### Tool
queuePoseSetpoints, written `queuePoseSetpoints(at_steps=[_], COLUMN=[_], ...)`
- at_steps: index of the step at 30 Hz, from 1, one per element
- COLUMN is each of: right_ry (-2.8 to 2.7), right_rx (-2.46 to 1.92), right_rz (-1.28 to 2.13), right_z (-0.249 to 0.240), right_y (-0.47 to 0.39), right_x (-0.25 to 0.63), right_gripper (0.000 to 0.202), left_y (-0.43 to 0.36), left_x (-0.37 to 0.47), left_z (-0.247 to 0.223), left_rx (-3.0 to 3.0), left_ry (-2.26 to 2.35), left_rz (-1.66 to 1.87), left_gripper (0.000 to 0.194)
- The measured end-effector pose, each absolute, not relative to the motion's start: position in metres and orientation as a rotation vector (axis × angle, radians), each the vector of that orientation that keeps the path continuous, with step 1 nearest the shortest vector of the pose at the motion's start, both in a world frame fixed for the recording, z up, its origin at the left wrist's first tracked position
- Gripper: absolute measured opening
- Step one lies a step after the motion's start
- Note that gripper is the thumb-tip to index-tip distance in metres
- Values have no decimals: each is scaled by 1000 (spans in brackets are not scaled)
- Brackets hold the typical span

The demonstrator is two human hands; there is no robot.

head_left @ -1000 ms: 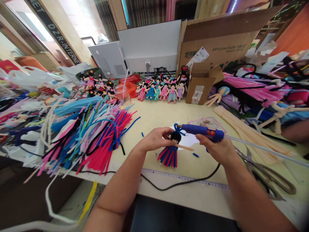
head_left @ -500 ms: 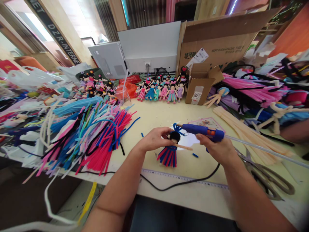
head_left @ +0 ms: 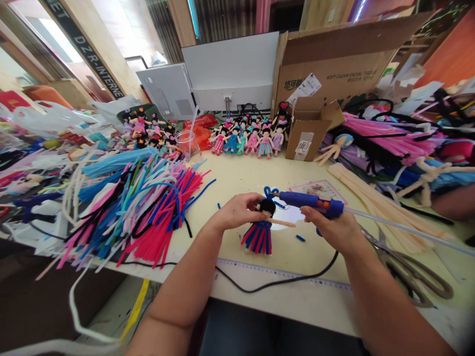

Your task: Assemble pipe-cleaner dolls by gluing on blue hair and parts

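Between the fingers of my left hand [head_left: 239,210] is a small pipe-cleaner doll [head_left: 260,237] with black hair and a blue and red striped skirt. One beige arm of the doll sticks out to the right. A blue pipe-cleaner bow [head_left: 271,192] sits at the top of its head. My right hand [head_left: 336,227] is wrapped round a blue glue gun [head_left: 311,201], whose nozzle points left at the bow; whether it touches cannot be told. A clear glue stick [head_left: 389,225] runs out of the gun's back. A short blue offcut [head_left: 300,238] lies below the gun.
Loose coloured pipe cleaners [head_left: 159,207] are heaped at the left. Finished dolls [head_left: 247,138] stand at the back beside a small carton [head_left: 308,136]. Scissors [head_left: 411,272] and beige strips [head_left: 382,207] lie at the right. A ruler [head_left: 282,273] and black cable [head_left: 256,290] run along the front.
The blue bow has shifted slightly up and left, and the doll's head is tilted a little differently. Both hands keep their holds, the glue gun almost in place.
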State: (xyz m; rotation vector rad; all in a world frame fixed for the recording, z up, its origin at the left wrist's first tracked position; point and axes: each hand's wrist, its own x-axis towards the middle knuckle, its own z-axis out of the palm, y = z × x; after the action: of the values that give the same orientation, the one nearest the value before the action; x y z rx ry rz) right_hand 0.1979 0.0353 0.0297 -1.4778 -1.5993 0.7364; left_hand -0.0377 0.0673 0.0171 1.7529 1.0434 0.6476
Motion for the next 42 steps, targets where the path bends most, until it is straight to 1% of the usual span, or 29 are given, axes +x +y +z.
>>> queuePoseSetpoints(at_steps=[16,33,42], right_ry=[-1694,-1685,-1756], right_rx=[-1394,-1363,-1395], right_rz=[773,770,656], right_z=[22,27,23], right_y=[38,38,39], right_x=[200,198,200], right_gripper=[29,27,30], left_y=[68,68,68], left_x=[-37,-39,-39], left_z=[13,16,16], left_rx=[1774,1772,1768], left_ry=[1037,1048,1058], left_rz=[644,655,665], left_gripper=[36,37,35])
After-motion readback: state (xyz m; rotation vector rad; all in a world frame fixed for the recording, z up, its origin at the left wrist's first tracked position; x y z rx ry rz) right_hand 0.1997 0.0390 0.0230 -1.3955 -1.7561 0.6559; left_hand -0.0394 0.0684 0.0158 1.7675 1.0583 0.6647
